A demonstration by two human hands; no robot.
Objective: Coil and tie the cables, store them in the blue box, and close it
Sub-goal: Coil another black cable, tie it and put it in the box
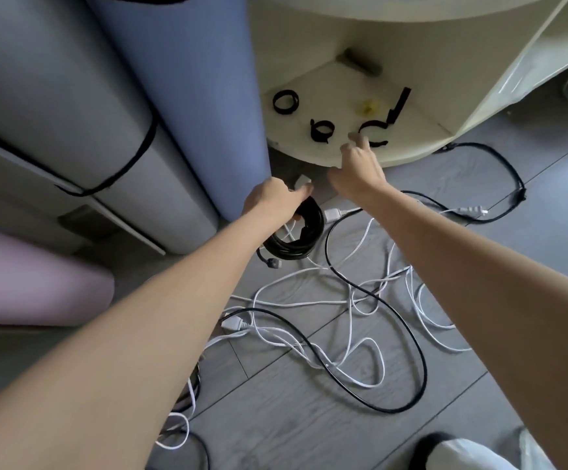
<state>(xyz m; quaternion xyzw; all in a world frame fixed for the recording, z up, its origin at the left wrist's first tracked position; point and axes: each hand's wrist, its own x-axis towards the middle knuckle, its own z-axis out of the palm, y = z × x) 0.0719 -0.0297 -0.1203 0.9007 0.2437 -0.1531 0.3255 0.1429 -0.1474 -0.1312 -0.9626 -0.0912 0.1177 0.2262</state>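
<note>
The left hand (274,200) grips a coiled black cable (294,232), fingers curled round the top of the coil, which hangs just above the floor (309,418) with its plug end trailing below. The right hand (357,167) reaches forward to the low cream shelf (343,86), its fingers (357,139) spread and holding nothing, the tips at the shelf's front edge. The nearest black tie strap (375,128) lies just beyond and to the right of those fingertips, curled, its long tail running away up and to the right. Two more looped straps (321,130) sit further left. The right hand is clearly the nearer to the strap, and a short reach forward should take it. Loose white cables (343,300) and another black cable (394,334) sprawl on the floor. The blue box is not in view.
</note>
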